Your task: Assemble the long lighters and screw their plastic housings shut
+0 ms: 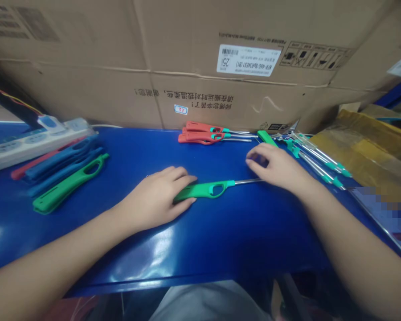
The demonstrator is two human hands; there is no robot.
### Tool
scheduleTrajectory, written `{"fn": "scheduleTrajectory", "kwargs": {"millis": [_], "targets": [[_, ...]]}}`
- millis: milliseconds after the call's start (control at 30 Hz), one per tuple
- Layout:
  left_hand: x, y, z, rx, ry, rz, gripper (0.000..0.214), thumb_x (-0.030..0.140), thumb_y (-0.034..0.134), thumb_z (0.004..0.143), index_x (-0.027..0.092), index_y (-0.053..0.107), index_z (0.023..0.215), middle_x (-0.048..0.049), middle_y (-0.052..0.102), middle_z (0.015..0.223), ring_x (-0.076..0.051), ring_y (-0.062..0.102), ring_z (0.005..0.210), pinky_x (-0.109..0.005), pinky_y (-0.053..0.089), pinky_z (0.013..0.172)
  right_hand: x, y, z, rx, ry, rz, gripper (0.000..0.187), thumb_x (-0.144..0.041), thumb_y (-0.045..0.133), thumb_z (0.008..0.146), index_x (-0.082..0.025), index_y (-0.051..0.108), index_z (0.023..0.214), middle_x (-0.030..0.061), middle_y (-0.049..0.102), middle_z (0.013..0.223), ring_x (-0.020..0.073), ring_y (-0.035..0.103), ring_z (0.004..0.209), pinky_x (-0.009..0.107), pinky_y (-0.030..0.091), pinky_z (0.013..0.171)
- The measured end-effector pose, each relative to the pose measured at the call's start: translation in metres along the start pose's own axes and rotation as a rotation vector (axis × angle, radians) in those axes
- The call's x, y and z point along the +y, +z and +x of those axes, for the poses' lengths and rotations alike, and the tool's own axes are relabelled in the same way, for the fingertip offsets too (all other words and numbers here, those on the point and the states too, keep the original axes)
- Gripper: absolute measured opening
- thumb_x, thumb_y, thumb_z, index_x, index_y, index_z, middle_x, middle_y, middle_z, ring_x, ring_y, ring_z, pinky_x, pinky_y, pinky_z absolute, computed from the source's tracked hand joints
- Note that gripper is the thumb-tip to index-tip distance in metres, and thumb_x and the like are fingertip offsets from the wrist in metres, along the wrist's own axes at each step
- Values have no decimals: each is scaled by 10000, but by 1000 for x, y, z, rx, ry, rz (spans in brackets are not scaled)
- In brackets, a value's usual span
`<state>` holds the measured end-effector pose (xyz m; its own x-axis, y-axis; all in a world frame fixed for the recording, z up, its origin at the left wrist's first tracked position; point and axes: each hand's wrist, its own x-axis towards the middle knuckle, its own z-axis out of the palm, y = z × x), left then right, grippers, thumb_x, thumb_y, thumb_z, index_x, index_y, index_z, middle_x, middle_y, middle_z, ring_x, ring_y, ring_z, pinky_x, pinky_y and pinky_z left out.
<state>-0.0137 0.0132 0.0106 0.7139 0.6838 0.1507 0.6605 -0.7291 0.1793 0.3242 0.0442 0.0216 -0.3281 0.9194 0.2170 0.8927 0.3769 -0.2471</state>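
My left hand is closed around the handle end of a green stick lighter, which lies across the blue table with its metal rod pointing right. Above the rod's end, my right hand is loosely curled, thumb and forefinger apart, with nothing visible between them. Just behind the right hand, another green handle is partly hidden by it. Several red stick lighters with metal rods are stacked farther back. To the right lie several metal rods with teal parts.
On the left are an empty green lighter shell, blue shells and a red one, beside a white power strip. A large cardboard box walls off the back of the blue table. Yellowish plastic packaging sits at right.
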Motion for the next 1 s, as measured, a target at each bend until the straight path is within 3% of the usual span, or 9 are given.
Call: {"fn": "scheduleTrajectory", "kwargs": {"millis": [100, 167, 300, 367, 467, 600, 700, 800, 1000], "targets": [[1, -7, -4, -65, -67, -31, 350, 378, 587, 969, 207, 640, 1271, -80, 647, 1118, -267, 661, 964, -402, 561, 809, 19, -8, 0, -41, 386, -318, 392, -410, 582, 929, -120, 625, 1189, 237, 660, 1188, 364, 670, 993, 441, 517, 782], [6, -9, -6, -86, -112, -78, 295, 350, 580, 971, 198, 664, 1210, -75, 637, 1074, -247, 663, 893, -394, 563, 775, 25, -11, -1, -101, 476, -353, 450, -427, 599, 912, -84, 615, 1203, 270, 694, 1094, 391, 691, 891, 445, 514, 694], [17, -2, -8, -32, -96, -196, 273, 283, 573, 976, 153, 668, 1197, -101, 629, 1078, -265, 647, 992, -420, 566, 879, 20, -14, 0, -156, 509, -349, 418, -395, 610, 876, -112, 658, 1180, 207, 735, 848, 370, 678, 677, 419, 476, 570], [21, 3, -8, 2, -90, -236, 269, 249, 585, 965, 143, 668, 1198, -117, 627, 1117, -274, 633, 1040, -434, 564, 926, 9, -15, 1, -13, 489, -270, 423, -381, 609, 858, -148, 674, 1204, 159, 734, 809, 342, 663, 652, 407, 470, 572], [23, 10, -9, 41, -85, -287, 296, 231, 614, 960, 141, 655, 1239, -120, 631, 1158, -274, 619, 1087, -438, 558, 977, -13, -17, -1, 347, 415, -51, 324, -359, 599, 854, -206, 721, 1112, 79, 710, 751, 269, 633, 640, 379, 480, 605], [28, 16, -10, 40, -45, -319, 306, 276, 635, 991, 143, 648, 1266, -117, 645, 1155, -273, 615, 1089, -440, 557, 987, -50, -15, -10, 612, 258, 266, 232, -390, 601, 921, -223, 746, 992, 63, 726, 815, 213, 630, 654, 342, 496, 592], [34, 18, -11, 26, 16, -307, 331, 339, 646, 990, 134, 655, 1250, -121, 645, 1122, -280, 613, 1063, -435, 569, 949, -78, -5, -15, 433, 89, 493, 218, -391, 637, 946, -238, 752, 1050, 55, 752, 894, 187, 644, 650, 326, 510, 582], [39, 19, -11, 30, 52, -256, 317, 337, 637, 992, 121, 668, 1222, -132, 653, 1100, -295, 624, 1032, -453, 581, 918, -98, 11, -14, 219, -97, 514, 234, -350, 652, 958, -243, 741, 1146, 75, 761, 1046, 211, 702, 817, 330, 565, 665], [41, 22, -13, 83, 73, -251, 361, 314, 672, 964, 111, 637, 1261, -185, 641, 1277, -334, 623, 1204, -490, 562, 1040, -120, 33, 1, 78, -267, 535, 278, -334, 631, 982, -243, 714, 1231, 78, 738, 1064, 233, 702, 949, 357, 589, 792]]}}
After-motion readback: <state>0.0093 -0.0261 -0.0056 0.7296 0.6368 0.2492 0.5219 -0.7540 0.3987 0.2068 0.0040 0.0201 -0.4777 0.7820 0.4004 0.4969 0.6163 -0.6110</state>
